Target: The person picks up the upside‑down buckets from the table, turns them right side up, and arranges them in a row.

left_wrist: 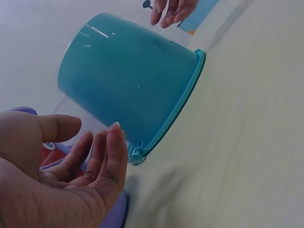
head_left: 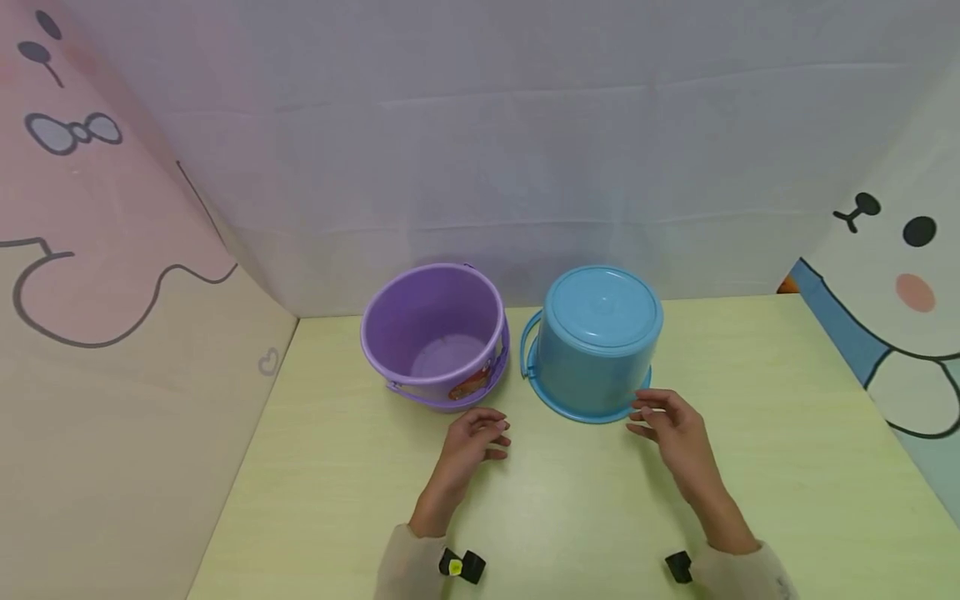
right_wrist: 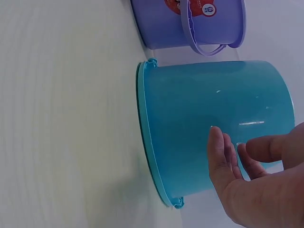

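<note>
A purple bucket (head_left: 435,321) stands upright with its mouth up, its handle hanging down the front and a red sticker on its side. To its right a blue bucket (head_left: 596,358) sits upside down, base up and rim on the table, with its handle at the left. My left hand (head_left: 472,446) hovers in front of the purple bucket, fingers loosely bent and holding nothing. Near the blue bucket's front right side is my right hand (head_left: 675,433), its fingers relaxed around empty air. In the right wrist view, the right hand (right_wrist: 256,166) appears in front of the blue wall.
The buckets stand on a pale yellow-green table (head_left: 570,508). A white cloth wall (head_left: 525,150) rises close behind them. Cartoon-printed panels (head_left: 97,275) flank the table on the left and right. Small black devices (head_left: 472,567) sit at the sleeves.
</note>
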A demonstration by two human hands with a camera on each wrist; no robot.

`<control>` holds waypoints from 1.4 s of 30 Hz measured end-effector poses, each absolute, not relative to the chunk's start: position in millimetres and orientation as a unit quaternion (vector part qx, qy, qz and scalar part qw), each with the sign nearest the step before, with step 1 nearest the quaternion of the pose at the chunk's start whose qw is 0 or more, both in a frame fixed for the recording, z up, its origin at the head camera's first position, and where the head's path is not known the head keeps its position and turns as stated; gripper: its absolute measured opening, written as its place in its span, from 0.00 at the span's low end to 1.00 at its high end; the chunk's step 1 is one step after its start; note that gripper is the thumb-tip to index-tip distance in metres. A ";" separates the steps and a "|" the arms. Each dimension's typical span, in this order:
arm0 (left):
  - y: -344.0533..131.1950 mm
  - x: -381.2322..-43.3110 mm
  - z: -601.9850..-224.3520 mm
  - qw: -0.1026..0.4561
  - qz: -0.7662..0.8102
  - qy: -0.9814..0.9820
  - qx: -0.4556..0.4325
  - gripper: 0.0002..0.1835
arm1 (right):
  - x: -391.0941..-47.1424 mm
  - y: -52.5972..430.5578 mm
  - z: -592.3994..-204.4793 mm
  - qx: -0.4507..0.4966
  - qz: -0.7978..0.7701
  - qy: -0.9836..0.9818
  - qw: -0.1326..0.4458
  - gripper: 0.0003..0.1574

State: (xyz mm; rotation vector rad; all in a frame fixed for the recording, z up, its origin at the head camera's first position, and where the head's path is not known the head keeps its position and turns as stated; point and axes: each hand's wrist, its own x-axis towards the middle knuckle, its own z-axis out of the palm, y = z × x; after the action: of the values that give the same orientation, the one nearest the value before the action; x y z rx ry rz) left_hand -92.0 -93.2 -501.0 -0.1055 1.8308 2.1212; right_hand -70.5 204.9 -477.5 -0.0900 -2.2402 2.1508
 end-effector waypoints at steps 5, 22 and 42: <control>-84.0 -94.7 -502.2 0.166 0.744 0.647 -0.031 0.16 | -73.4 212.9 -479.7 -0.042 0.684 -0.728 0.029 0.15; -60.4 -95.5 -472.6 0.177 0.724 0.667 -0.019 0.11 | -85.5 231.9 -493.5 -0.053 0.639 -0.766 0.041 0.19; -43.9 -114.0 -508.6 0.137 0.717 0.683 -0.022 0.09 | -89.7 236.7 -490.7 -0.028 0.454 -0.887 0.079 0.18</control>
State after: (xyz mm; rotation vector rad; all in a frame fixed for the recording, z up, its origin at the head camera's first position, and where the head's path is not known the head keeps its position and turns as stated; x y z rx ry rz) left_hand -114.0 -43.9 -508.6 -0.0633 1.9751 2.0758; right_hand -89.7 236.7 -490.7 -0.0842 -2.6542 1.3590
